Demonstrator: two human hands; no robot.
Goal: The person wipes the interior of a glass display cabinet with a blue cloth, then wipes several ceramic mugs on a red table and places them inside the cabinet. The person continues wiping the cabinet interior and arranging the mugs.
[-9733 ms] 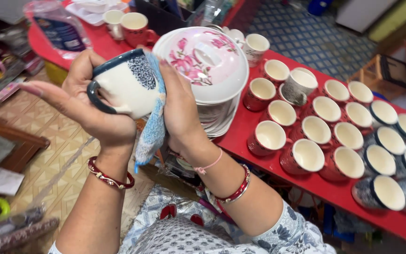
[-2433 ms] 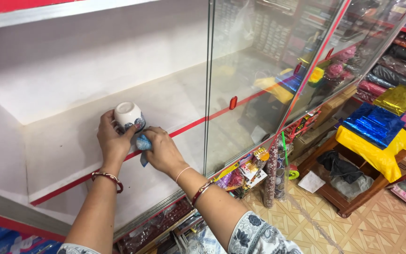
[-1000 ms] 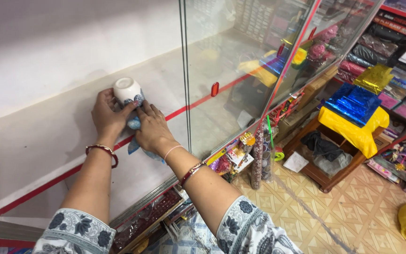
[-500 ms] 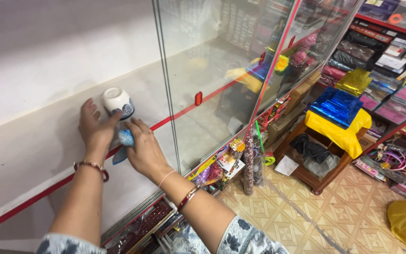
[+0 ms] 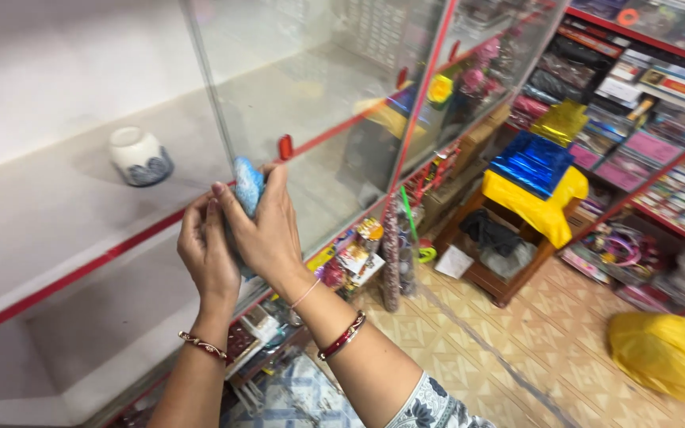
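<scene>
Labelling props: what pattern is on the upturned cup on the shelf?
White cup with a dark blue pattern around its lower part; head view.

A small fluffy light-blue cloth [image 5: 246,189] is bunched between both hands, held in the air in front of the shelf's red front edge; only its upper end shows above the fingers [image 5: 273,190], the rest hidden between the palms.
</scene>
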